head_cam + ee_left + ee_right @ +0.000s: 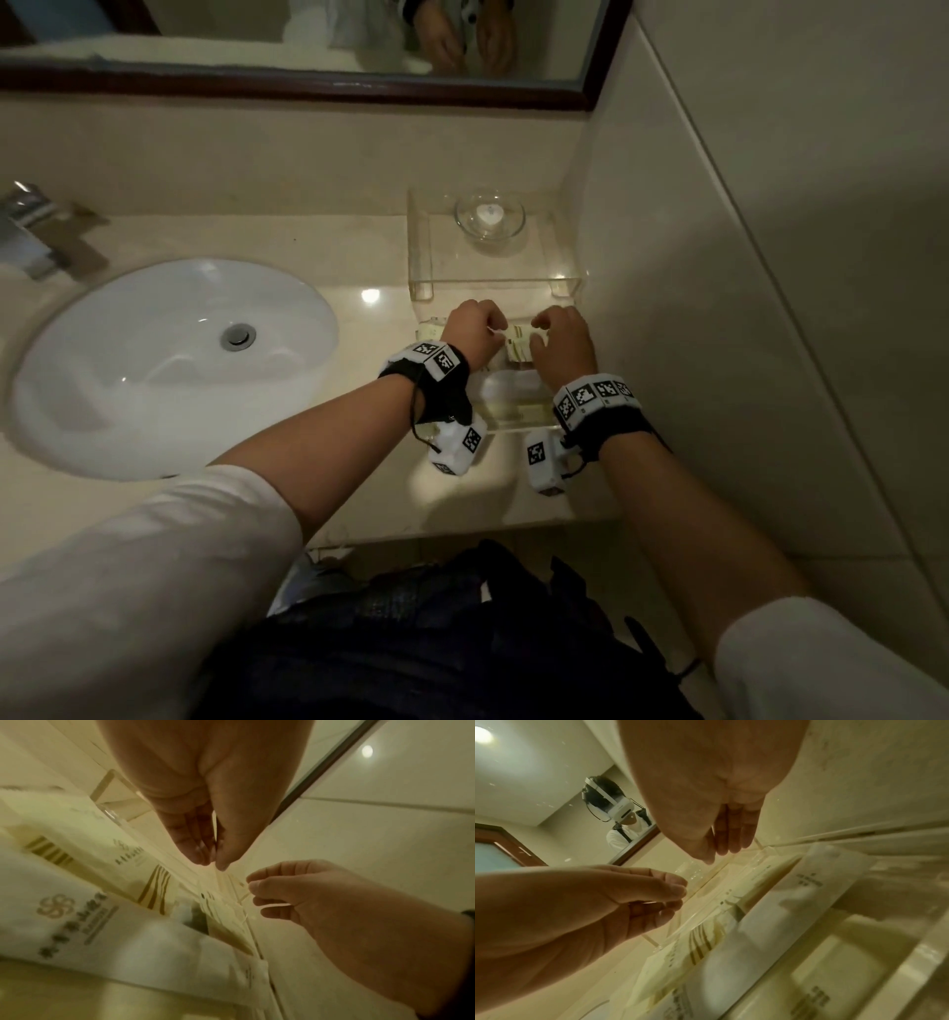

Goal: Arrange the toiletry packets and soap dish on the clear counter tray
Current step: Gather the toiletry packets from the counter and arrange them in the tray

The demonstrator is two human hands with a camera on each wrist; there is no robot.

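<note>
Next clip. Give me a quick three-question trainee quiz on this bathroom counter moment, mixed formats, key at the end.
1. True or false: the glass soap dish sits on the raised rear part of the clear tray.
2. On which side of the tray is the sink?
3. Fill in: both hands work at the ______.

Key
1. True.
2. The person's left.
3. Toiletry packets; left hand and right hand have curled fingers there, grip unclear.

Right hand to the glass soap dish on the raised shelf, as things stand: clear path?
Probably yes. The right hand is down at the packets; the soap dish sits alone on the shelf straight beyond, with nothing between. The hand would have to lift over the shelf edge.
</note>
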